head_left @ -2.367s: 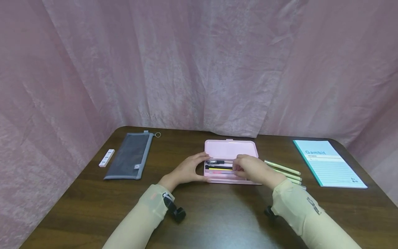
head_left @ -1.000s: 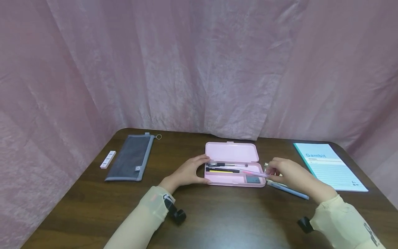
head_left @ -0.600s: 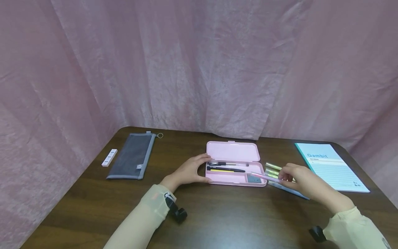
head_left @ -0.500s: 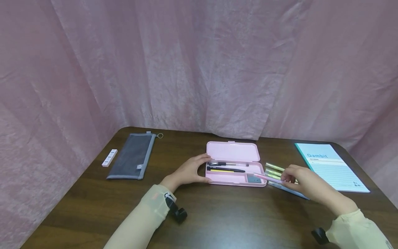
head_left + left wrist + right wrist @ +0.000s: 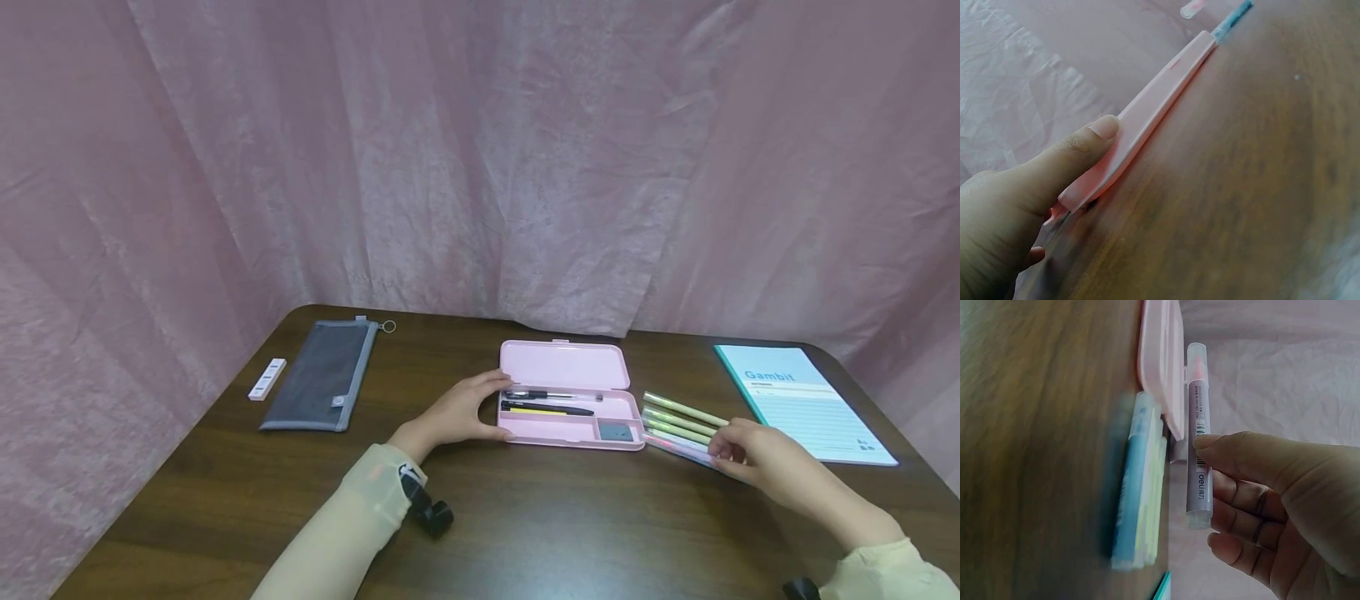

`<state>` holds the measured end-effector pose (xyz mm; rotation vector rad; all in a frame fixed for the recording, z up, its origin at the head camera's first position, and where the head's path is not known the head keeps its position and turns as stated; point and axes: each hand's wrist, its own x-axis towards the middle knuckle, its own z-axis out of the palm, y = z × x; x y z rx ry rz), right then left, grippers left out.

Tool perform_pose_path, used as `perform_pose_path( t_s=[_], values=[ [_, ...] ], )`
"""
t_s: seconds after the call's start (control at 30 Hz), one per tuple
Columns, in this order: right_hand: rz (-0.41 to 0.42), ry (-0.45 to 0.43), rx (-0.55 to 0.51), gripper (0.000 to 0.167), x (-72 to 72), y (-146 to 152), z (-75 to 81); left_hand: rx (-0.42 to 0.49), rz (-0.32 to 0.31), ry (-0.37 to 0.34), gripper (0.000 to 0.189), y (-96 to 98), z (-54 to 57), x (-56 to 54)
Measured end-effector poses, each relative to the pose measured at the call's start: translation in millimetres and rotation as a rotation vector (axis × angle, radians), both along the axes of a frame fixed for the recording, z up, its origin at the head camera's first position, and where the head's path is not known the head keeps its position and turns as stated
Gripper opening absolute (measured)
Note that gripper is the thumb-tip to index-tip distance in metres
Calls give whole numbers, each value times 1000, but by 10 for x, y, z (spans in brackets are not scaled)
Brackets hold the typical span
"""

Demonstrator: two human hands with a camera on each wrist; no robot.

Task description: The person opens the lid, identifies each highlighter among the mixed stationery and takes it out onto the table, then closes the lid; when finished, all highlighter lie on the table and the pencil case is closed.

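Observation:
Near the middle of the table lies a pink pencil case [image 5: 564,365] with its lid raised. My left hand [image 5: 450,412] grips its left end, thumb on the near side [image 5: 1147,109] and fingers at the back. Inside are a clear-barrelled pen [image 5: 551,396], a black pen [image 5: 555,408] above a yellow strip, and a grey-blue block [image 5: 615,431]. My right hand [image 5: 772,458] pinches a capped lilac highlighter [image 5: 1197,403] between thumb and fingers. In the right wrist view the highlighter is raised beside a blue highlighter [image 5: 1127,500] and several green pens [image 5: 686,410].
A grey mesh zip pouch [image 5: 318,375] lies at the left, with a small white strip [image 5: 267,379] beside it. A white and teal notebook [image 5: 806,408] is at the right. Behind the table [image 5: 480,517] hangs a pink curtain [image 5: 480,167].
My right hand has drawn the lilac highlighter out of the pencil case and carried it right, over the pens beside the case. My left hand keeps its grip on the case.

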<state>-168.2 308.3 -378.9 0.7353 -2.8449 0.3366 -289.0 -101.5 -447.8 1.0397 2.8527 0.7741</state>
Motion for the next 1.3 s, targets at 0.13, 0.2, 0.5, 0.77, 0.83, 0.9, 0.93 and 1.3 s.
perform_pose_path(
  t_s=[0.13,0.2,0.5,0.77,0.83,0.9,0.93,1.3],
  values=[
    [20,52,-12,22,17,78,-90,1,2,-4,82,0,0,4],
    [17,68,-16,23,25,108,-133,4,3,-9,82,0,0,8],
    [-10,68,0,22,23,202,-276,7,-1,-14,81,3,3,15],
    [-47,37,29,19,12,183,-296,11,3,-33,82,2,25,31],
    [-55,23,38,18,6,172,-289,14,0,-29,81,3,25,29],
    [-66,5,47,17,5,157,-280,15,-6,-20,81,3,23,25],
    [-70,-1,53,17,5,151,-276,15,-7,-15,81,4,23,22],
    [-95,-45,100,18,-1,118,-266,11,-9,9,81,5,17,13]
  ],
)
